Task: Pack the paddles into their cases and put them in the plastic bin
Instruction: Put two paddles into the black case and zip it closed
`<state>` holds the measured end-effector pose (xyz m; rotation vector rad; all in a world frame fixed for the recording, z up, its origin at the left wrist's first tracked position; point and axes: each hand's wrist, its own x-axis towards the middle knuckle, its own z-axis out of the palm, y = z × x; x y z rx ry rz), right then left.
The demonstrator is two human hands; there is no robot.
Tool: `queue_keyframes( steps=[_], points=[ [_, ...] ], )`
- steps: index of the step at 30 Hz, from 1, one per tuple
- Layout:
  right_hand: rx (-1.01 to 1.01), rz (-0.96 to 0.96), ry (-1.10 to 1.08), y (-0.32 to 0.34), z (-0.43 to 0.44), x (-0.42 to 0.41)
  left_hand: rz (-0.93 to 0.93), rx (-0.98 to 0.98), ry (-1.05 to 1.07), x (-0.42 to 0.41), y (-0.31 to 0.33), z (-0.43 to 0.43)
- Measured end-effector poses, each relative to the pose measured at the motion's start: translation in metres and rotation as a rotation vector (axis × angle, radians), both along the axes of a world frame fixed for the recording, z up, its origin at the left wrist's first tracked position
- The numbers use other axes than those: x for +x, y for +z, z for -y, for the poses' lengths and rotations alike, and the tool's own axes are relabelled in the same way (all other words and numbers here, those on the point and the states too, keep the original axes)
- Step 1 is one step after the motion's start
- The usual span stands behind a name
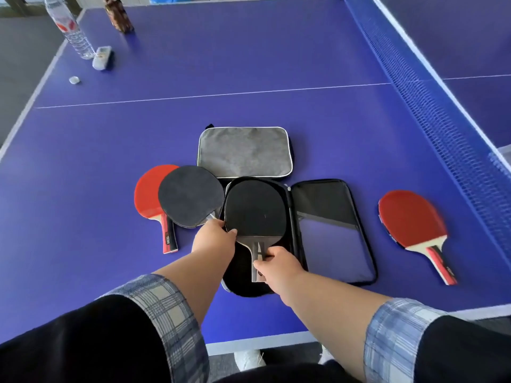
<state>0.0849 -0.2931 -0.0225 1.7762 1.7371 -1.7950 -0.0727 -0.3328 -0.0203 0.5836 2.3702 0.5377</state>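
A black case (pixel 331 225) lies unzipped and spread open on the blue table. A black-faced paddle (pixel 255 207) lies in its left half. My right hand (pixel 276 268) grips that paddle's handle. My left hand (pixel 214 239) holds the left edge of the paddle and case, thumb on the blade. To the left lie a dark grey-faced paddle (pixel 190 199) overlapping a red paddle (pixel 148 193). Another red paddle (pixel 412 219) lies to the right. A grey case (pixel 244 152) lies shut behind the open one. No plastic bin is clearly visible.
The net (pixel 431 106) runs along the right side. At the far left stand a water bottle (pixel 70 29), a brown object (pixel 119 13), a small grey device (pixel 101 58) and a bottle cap (pixel 74 80). The table's near edge (pixel 249 346) is just below my arms.
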Motion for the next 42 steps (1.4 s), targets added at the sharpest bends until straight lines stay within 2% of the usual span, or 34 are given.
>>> queue_keyframes(
  steps=[5,8,12,14,18,25,27,30,33,39,42],
  points=[
    [0.029,0.047,0.031,-0.005,-0.002,0.001,-0.094,-0.100,-0.102,0.002,0.005,0.000],
    [0.064,0.063,0.078,-0.006,-0.001,0.002,-0.079,-0.159,-0.122,0.007,0.009,0.000],
    [-0.015,0.079,0.186,-0.005,-0.010,0.012,-0.035,-0.026,0.063,0.023,0.013,-0.004],
    [-0.030,0.046,0.145,0.001,-0.022,0.025,-0.046,0.073,0.093,0.037,0.020,-0.013],
    [0.230,0.084,0.077,0.019,-0.064,0.064,-0.025,0.126,-0.047,0.066,0.026,-0.044],
    [0.650,0.418,0.015,0.030,-0.147,0.252,0.201,0.028,-0.348,0.190,0.026,-0.126],
    [0.692,0.482,0.004,0.025,-0.159,0.294,0.216,-0.012,-0.400,0.222,0.020,-0.145],
    [0.570,0.552,0.016,0.016,-0.176,0.320,0.242,-0.066,-0.443,0.260,0.007,-0.171],
    [0.390,0.510,0.021,0.004,-0.188,0.322,0.290,-0.157,-0.424,0.287,-0.006,-0.191],
    [0.272,0.481,0.102,-0.005,-0.199,0.320,0.408,-0.099,-0.163,0.312,-0.020,-0.216],
    [0.179,0.321,0.000,-0.001,-0.197,0.313,0.485,-0.035,0.016,0.312,-0.023,-0.217]
  ],
)
